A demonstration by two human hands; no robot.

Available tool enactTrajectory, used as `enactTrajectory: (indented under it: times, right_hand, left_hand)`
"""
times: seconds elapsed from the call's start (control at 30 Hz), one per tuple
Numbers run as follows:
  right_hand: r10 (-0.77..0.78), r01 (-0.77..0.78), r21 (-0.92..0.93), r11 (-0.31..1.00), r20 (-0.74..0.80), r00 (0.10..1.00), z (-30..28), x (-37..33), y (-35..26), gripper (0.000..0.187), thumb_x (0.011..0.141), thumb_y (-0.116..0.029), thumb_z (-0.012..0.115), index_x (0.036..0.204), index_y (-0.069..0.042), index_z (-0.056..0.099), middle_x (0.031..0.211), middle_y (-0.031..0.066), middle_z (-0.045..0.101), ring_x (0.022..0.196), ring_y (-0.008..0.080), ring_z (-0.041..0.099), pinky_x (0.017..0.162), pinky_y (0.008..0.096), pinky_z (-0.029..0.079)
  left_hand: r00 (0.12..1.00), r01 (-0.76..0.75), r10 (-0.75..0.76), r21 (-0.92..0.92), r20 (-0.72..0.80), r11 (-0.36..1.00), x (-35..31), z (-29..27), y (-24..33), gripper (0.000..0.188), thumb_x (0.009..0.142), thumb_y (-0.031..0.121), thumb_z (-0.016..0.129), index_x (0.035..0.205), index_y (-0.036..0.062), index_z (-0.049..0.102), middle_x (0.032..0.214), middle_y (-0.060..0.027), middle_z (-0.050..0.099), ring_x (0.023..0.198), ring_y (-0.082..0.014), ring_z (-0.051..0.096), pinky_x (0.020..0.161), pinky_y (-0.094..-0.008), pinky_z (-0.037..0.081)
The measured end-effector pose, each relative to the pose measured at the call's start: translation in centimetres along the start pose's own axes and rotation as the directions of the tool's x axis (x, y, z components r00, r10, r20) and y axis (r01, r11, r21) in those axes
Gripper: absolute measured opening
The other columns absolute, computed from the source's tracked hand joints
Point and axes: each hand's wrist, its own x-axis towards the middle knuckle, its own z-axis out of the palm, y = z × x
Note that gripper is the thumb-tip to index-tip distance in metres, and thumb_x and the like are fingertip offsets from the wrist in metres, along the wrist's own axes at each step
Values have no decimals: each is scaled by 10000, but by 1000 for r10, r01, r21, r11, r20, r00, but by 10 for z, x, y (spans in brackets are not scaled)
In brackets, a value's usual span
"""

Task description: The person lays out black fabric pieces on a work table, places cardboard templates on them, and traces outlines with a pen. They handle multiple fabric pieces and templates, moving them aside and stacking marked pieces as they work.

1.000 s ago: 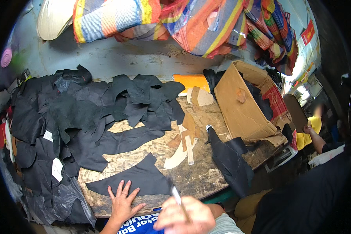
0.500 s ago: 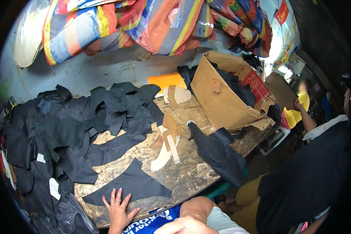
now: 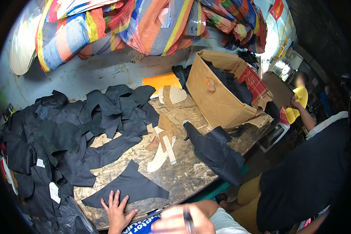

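Note:
A black leather piece [image 3: 128, 182] lies flat along the near edge of the worn wooden table [image 3: 187, 167]. Pressed on its lower edge is my left hand [image 3: 117, 210], fingers spread. My right hand [image 3: 173, 220], smeared by motion, is raised close to me at the bottom of the picture. Its fingers are closed on a dark pen-like tool [image 3: 188, 221]; the blur hides its exact kind. Cardboard pattern pieces [image 3: 158, 158] and a pale strip [image 3: 169, 149] lie beyond the leather.
Black leather scraps [image 3: 62, 136] heap the left side. At the back stand an open cardboard box [image 3: 218, 93] and an orange packet [image 3: 162, 81]. Stitched black leather [image 3: 218, 156] overhangs the right edge. A co-worker in dark clothes [image 3: 304, 175] is close on the right.
My right hand has come up into fuller view, now showing the dark pen-like tool. The left hand stays on the leather. The whole view has shifted slightly.

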Motion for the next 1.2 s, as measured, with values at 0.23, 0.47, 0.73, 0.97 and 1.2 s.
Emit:
enactTrajectory:
  times: [0.23,0.47,0.73,0.97,1.2]
  right_hand:
    - [428,-506,-378,775,-275,861,-1,-62,39,342,867,-122,623,1168,30,567,843,158,673,683,275,649,626,364,509]
    - [547,-518,-389,762,-42,836,107,-127,112,420,874,-199,603,1241,-8,532,1197,196,558,1069,321,523,896,407,417]
    - [700,-636,-330,698,126,703,158,-172,133,323,898,-220,565,1143,-9,566,1194,167,586,1189,339,489,989,466,348]
    - [680,-621,-323,714,112,724,154,-169,133,321,898,-203,569,1158,-14,564,1159,160,606,1197,337,492,977,449,365]
    - [550,-556,-280,783,-105,828,148,-155,128,280,828,-189,666,1045,-16,627,1104,149,635,1130,316,559,969,443,376]
  left_hand:
    - [1000,-12,12,25,-11,1000,0,1,2,630,642,478,763,1149,121,645,1400,-161,415,1349,-363,296,1061,-657,48]
    - [1000,-18,19,62,-25,998,0,8,-1,591,656,492,749,1100,113,657,1320,-164,464,1353,-364,290,1051,-672,49]
    - [997,-37,39,28,-63,999,0,10,-5,513,644,477,765,989,111,663,1209,-99,517,1353,-338,296,1035,-697,61]
    - [999,-33,34,17,-30,999,1,5,-3,520,654,491,759,1030,143,672,1282,-109,489,1356,-341,291,1031,-701,66]
    - [999,-43,43,20,-12,999,0,4,-3,557,675,516,740,1096,157,667,1373,-120,436,1355,-345,288,1026,-706,65]
